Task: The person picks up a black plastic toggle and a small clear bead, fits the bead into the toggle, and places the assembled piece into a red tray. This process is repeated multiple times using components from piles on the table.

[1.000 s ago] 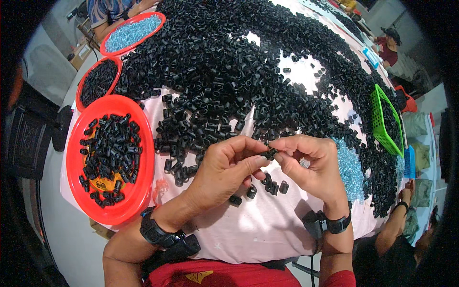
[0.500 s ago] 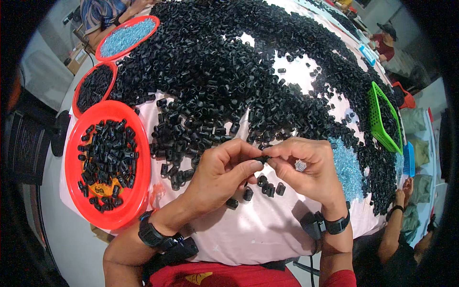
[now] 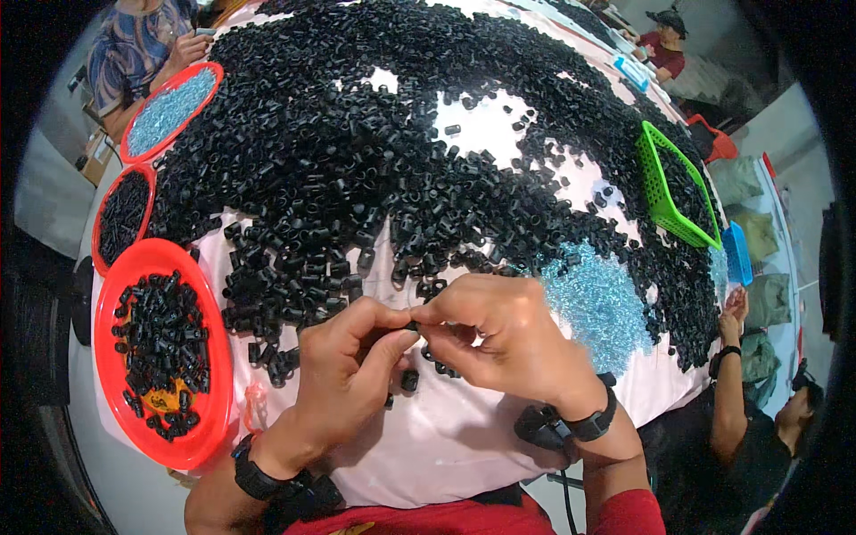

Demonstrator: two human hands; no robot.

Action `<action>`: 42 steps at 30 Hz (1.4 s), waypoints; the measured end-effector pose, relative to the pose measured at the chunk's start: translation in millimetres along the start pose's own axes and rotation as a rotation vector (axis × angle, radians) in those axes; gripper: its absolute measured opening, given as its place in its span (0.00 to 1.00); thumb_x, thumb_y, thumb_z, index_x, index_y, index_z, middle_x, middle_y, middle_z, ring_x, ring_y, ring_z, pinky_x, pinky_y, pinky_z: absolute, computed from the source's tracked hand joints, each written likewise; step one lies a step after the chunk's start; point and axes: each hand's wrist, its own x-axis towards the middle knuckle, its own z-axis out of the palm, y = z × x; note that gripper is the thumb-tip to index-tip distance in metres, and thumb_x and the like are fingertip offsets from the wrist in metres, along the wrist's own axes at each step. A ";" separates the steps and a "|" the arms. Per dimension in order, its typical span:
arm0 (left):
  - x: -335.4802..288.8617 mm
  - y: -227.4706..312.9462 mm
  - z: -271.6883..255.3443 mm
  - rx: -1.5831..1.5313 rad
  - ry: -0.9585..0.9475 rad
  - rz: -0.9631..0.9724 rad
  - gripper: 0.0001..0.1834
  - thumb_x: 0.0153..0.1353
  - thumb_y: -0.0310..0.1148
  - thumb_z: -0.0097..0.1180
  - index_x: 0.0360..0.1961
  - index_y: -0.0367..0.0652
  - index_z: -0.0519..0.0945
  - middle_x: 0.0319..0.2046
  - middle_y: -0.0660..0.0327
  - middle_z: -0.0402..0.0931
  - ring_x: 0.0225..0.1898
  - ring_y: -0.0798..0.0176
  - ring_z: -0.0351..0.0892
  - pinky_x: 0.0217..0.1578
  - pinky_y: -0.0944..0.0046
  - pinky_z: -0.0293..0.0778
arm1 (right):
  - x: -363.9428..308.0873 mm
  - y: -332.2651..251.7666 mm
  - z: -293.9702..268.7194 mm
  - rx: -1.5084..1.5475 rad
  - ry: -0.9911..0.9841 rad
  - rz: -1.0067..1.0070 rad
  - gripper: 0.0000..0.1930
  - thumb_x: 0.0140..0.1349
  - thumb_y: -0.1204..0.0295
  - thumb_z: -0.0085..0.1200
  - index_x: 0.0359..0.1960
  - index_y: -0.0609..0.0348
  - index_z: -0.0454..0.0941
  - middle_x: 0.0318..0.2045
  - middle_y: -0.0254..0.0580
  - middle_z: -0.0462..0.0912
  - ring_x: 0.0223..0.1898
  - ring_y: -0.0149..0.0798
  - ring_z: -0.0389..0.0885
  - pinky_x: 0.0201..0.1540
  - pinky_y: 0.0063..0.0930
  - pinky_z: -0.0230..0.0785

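Note:
My left hand (image 3: 352,357) and my right hand (image 3: 504,334) meet fingertip to fingertip above the near part of the table. Between the pinched fingers sits a small black plastic part (image 3: 412,327), mostly covered by the fingertips. A few loose black parts (image 3: 409,381) lie on the pale cloth just under the hands. Beyond them spreads a large heap of small black tube-shaped parts (image 3: 357,178). Right of my right hand is a pile of tiny clear-blue pieces (image 3: 599,308).
On the left stand a red oval tray (image 3: 218,357) of black parts, a red bowl (image 3: 100,259) of thin black pieces and a red tray (image 3: 217,76) of clear-blue pieces. A green basket (image 3: 664,201) and a blue basket (image 3: 737,254) are at right. Other people sit around the table.
The whole view has shifted, so the table contents appear further left and the near ones lower. Both hands stay pinched together around the small black part.

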 end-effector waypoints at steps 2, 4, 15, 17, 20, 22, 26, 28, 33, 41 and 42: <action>1.8 0.2 -0.5 -0.067 -0.021 -0.071 0.03 0.68 0.23 0.58 0.40 0.35 0.81 0.26 0.66 0.81 0.26 0.78 0.78 0.25 0.75 0.73 | -0.4 0.1 1.0 -0.016 -0.002 0.012 0.05 0.52 0.79 0.62 0.31 0.64 0.80 0.25 0.50 0.81 0.30 0.54 0.81 0.31 0.44 0.73; 5.2 -0.2 -1.0 -0.129 -0.042 -0.137 0.03 0.68 0.22 0.58 0.41 0.36 0.81 0.28 0.66 0.82 0.27 0.77 0.78 0.26 0.76 0.74 | 0.7 8.1 7.1 -0.040 0.063 -0.087 0.09 0.54 0.83 0.63 0.38 0.64 0.85 0.26 0.44 0.82 0.26 0.42 0.82 0.25 0.32 0.73; 11.3 2.3 -8.2 -0.427 -0.076 -0.274 0.10 0.71 0.30 0.57 0.49 0.34 0.80 0.38 0.59 0.84 0.36 0.70 0.85 0.36 0.73 0.81 | -0.5 4.7 15.2 -0.093 0.126 -0.189 0.21 0.50 0.81 0.67 0.50 0.64 0.82 0.38 0.46 0.82 0.34 0.46 0.80 0.36 0.36 0.75; 10.8 4.5 -10.5 -0.421 -0.108 -0.310 0.12 0.72 0.32 0.57 0.49 0.34 0.80 0.38 0.60 0.84 0.36 0.69 0.85 0.37 0.71 0.81 | -0.8 3.6 17.6 -0.110 0.143 -0.196 0.22 0.50 0.80 0.68 0.49 0.64 0.82 0.38 0.46 0.82 0.34 0.46 0.80 0.36 0.37 0.75; 12.4 1.4 -15.0 -0.443 -0.160 -0.332 0.12 0.73 0.33 0.56 0.50 0.35 0.80 0.39 0.60 0.84 0.36 0.69 0.85 0.38 0.70 0.81 | -1.8 4.0 18.5 -0.122 0.155 -0.219 0.23 0.50 0.81 0.68 0.51 0.64 0.81 0.38 0.47 0.83 0.34 0.46 0.80 0.36 0.36 0.75; 12.2 5.1 -14.7 -0.475 -0.155 -0.346 0.12 0.73 0.33 0.55 0.50 0.35 0.80 0.40 0.60 0.84 0.37 0.69 0.85 0.38 0.70 0.81 | 0.3 2.3 19.6 -0.083 0.146 -0.211 0.25 0.49 0.80 0.70 0.52 0.65 0.81 0.38 0.48 0.84 0.35 0.46 0.81 0.36 0.36 0.75; 13.5 1.0 -12.6 -0.547 -0.187 -0.323 0.12 0.73 0.32 0.54 0.50 0.36 0.79 0.42 0.61 0.83 0.39 0.70 0.84 0.40 0.70 0.81 | 0.7 3.9 15.6 -0.088 0.126 -0.141 0.27 0.44 0.77 0.74 0.51 0.63 0.84 0.42 0.48 0.85 0.39 0.46 0.83 0.40 0.35 0.77; 14.0 9.7 -9.9 -0.608 -0.166 -0.372 0.12 0.73 0.32 0.53 0.51 0.36 0.79 0.41 0.61 0.83 0.40 0.71 0.83 0.42 0.70 0.80 | 2.1 1.8 13.8 -0.111 0.115 -0.125 0.24 0.46 0.75 0.72 0.49 0.61 0.84 0.40 0.46 0.83 0.39 0.47 0.82 0.41 0.37 0.78; 12.6 5.8 -13.3 -0.615 -0.253 -0.345 0.13 0.74 0.34 0.53 0.50 0.36 0.79 0.42 0.61 0.83 0.42 0.69 0.84 0.45 0.68 0.81 | 4.0 3.8 14.0 -0.132 0.128 -0.180 0.23 0.46 0.75 0.72 0.48 0.62 0.84 0.40 0.46 0.84 0.36 0.46 0.82 0.37 0.35 0.78; 8.7 5.6 -17.3 -0.561 -0.289 -0.372 0.21 0.77 0.44 0.47 0.52 0.36 0.80 0.43 0.57 0.86 0.41 0.63 0.87 0.44 0.65 0.83 | 4.0 3.4 8.7 -0.195 0.180 -0.285 0.21 0.47 0.75 0.71 0.45 0.65 0.83 0.37 0.47 0.85 0.33 0.46 0.82 0.35 0.36 0.77; 5.4 6.5 -15.9 -0.555 -0.284 -0.363 0.21 0.77 0.44 0.47 0.52 0.36 0.80 0.43 0.57 0.86 0.41 0.63 0.87 0.44 0.65 0.83 | 3.7 1.4 7.3 -0.198 0.176 -0.298 0.20 0.48 0.75 0.71 0.44 0.65 0.83 0.37 0.47 0.85 0.33 0.47 0.82 0.35 0.36 0.77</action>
